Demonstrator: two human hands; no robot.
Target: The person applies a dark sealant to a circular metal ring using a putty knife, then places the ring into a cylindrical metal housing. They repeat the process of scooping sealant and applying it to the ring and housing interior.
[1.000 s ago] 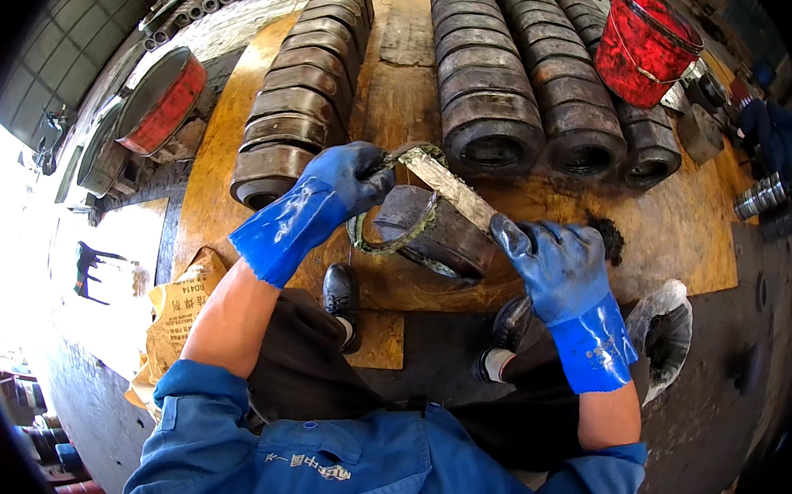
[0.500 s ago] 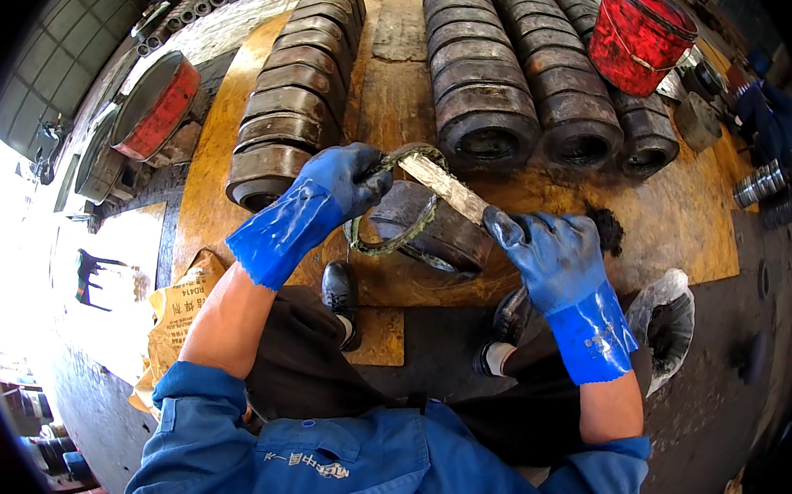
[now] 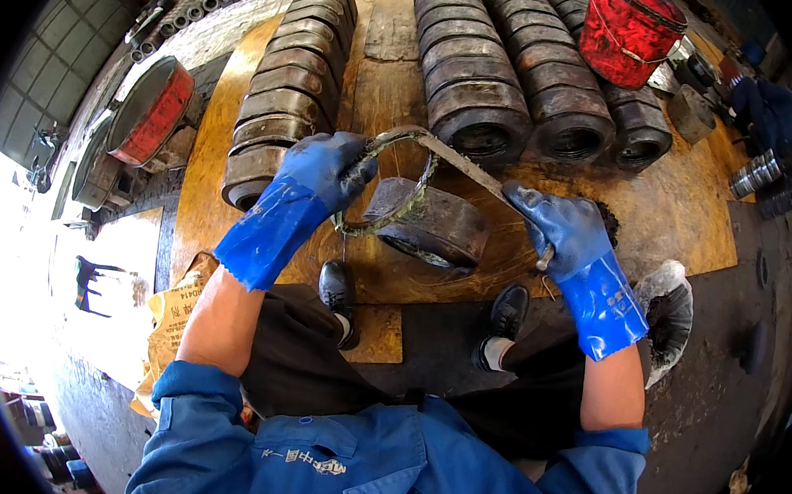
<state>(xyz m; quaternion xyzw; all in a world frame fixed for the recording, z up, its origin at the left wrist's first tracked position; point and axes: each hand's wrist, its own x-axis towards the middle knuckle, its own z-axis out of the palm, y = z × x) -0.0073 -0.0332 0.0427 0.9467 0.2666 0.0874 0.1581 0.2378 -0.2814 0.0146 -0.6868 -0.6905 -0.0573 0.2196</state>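
In a blue rubber glove, my left hand (image 3: 328, 171) is closed on the side of a thin ring (image 3: 415, 200) coated in dark greenish grease. My right hand (image 3: 556, 223), gloved alike, grips a flat wooden stick (image 3: 470, 171); its handle end pokes out below the fist. The stick's far end meets the top of the ring, where the two are hard to tell apart. Behind and below the ring, a thick dark metal collar (image 3: 448, 228) lies tilted on the stained board, apart from both hands.
Rows of dark metal collars (image 3: 282, 101) line the yellow-brown board (image 3: 665, 206). A red bucket (image 3: 626, 43) stands on the right-hand rows. At right lies an open pale sack (image 3: 669, 326); a brown paper bag (image 3: 170, 323) is at left, below a red-rimmed drum (image 3: 157, 111). Another person (image 3: 773, 113) is far right.
The stick has turned from its broad face to its narrow edge. My right hand has rolled and dropped slightly, exposing the handle end. The ring stays in my left hand, slightly shifted.
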